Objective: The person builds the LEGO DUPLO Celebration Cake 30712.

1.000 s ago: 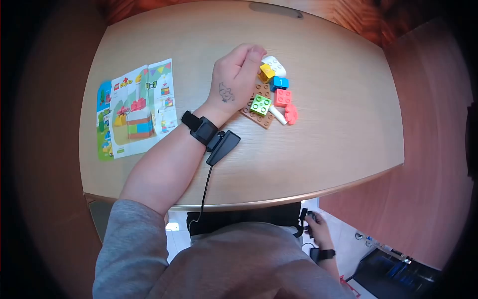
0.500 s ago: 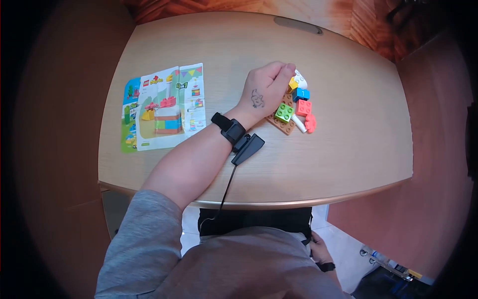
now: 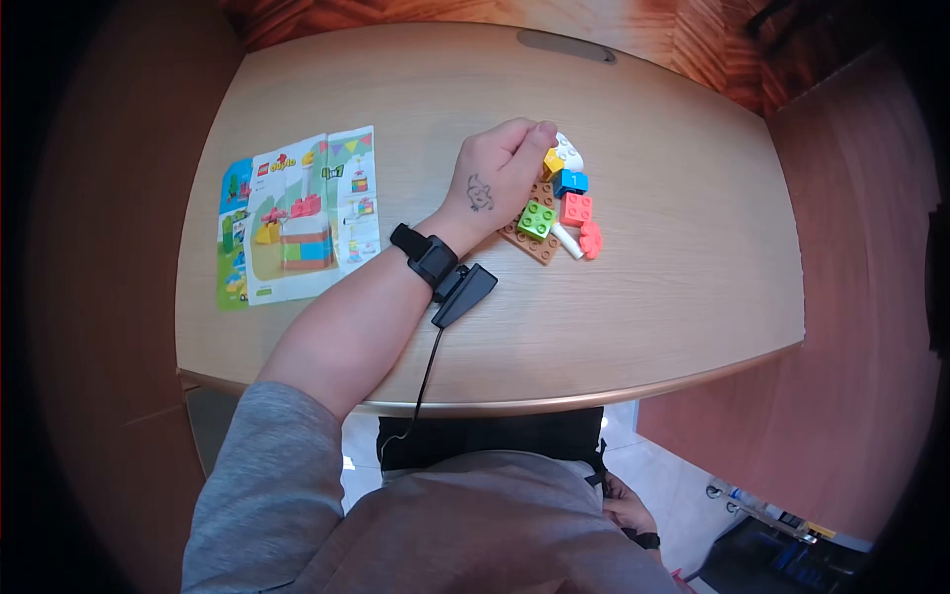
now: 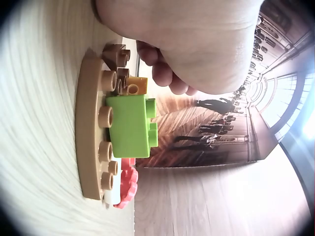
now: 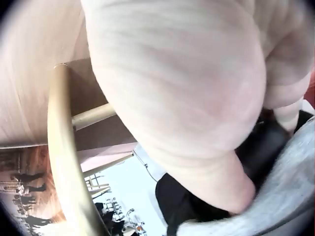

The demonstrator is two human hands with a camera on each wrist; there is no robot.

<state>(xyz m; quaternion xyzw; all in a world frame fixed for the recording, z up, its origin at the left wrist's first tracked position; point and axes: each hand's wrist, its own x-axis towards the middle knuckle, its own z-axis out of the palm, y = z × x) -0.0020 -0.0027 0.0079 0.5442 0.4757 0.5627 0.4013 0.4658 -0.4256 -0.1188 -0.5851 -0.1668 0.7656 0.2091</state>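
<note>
The left hand point(image 3: 495, 176), fingers curled, stays by the brown studded plastic plate point(image 3: 535, 249); the right point(image 3: 629, 509) has moved against the hip. Either's grasp is unclear.

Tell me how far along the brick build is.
It looks early. Done: the green brick sits on the brown plate; whether it is pressed down, I cannot tell. In hand: unclear; the left hand curls by the plate, hiding any grip. Left, apparently: the blue brick, red brick, white tube and red scalloped piece, lying unstacked beside the plate.
</note>
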